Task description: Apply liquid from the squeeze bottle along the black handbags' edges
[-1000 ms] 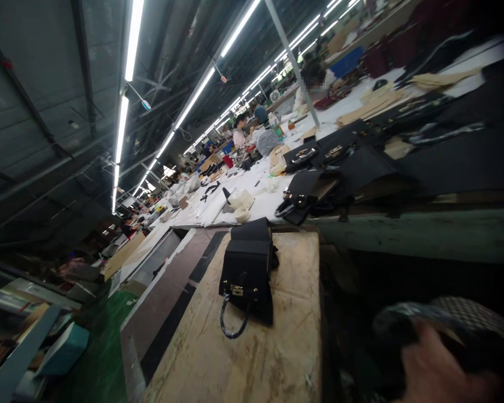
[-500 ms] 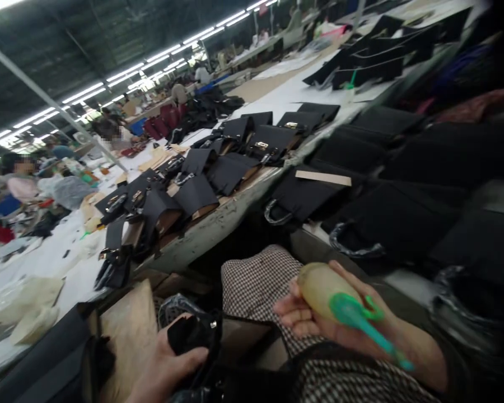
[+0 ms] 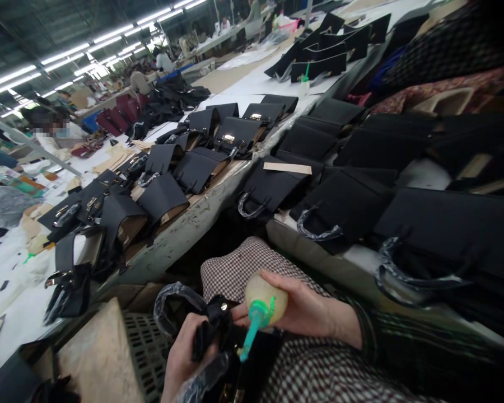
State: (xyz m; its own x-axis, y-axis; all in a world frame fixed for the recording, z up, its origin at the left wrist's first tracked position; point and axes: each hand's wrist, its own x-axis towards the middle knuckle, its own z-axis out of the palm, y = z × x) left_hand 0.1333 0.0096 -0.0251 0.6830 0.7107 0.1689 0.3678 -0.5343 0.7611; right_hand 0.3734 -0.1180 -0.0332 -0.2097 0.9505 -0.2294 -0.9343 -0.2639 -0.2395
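My right hand point(image 3: 308, 310) is wrapped round a yellowish squeeze bottle point(image 3: 279, 305) with a green nozzle. The bottle is tilted, its nozzle tip pointing down close to a black handbag point(image 3: 258, 358) on my lap. My left hand point(image 3: 187, 352) grips a black part of this handbag, and a handle wrapped in clear plastic point(image 3: 168, 294) arches up beside it. A small metal stud shows near my left fingers. The bag's lower part is partly hidden by my hands and the frame's edge.
Several black handbags point(image 3: 162, 198) with gold clasps lie on the long table point(image 3: 210, 210) ahead. More black bags point(image 3: 457, 229) rest on a surface at my right. A worn board point(image 3: 96, 352) and a plastic crate point(image 3: 147, 347) stand at my left. People work farther back.
My right hand has turned from palm up and brought the bottle left to the handbag, its nozzle now pointing down. My left hand has shifted right with the bag, and the view has swung.
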